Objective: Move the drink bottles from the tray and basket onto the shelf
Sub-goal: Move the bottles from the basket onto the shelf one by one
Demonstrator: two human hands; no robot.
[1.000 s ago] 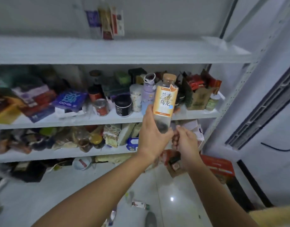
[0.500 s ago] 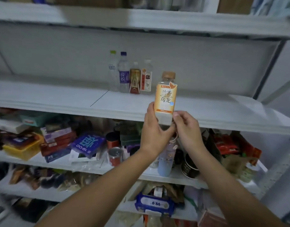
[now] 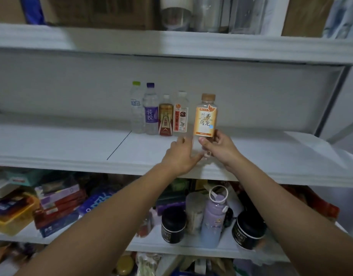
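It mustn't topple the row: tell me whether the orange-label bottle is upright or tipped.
Upright: the orange-label bottle has its cap straight above its base, label level; the right hand grips it low.

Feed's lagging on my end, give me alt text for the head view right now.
The right hand pinches an orange-labelled bottle upright near its base, with the left hand open beside it, at the front of a white shelf. Four bottles stand in a row behind, to its left. The shelf below holds boxes, black jars and a lilac flask.
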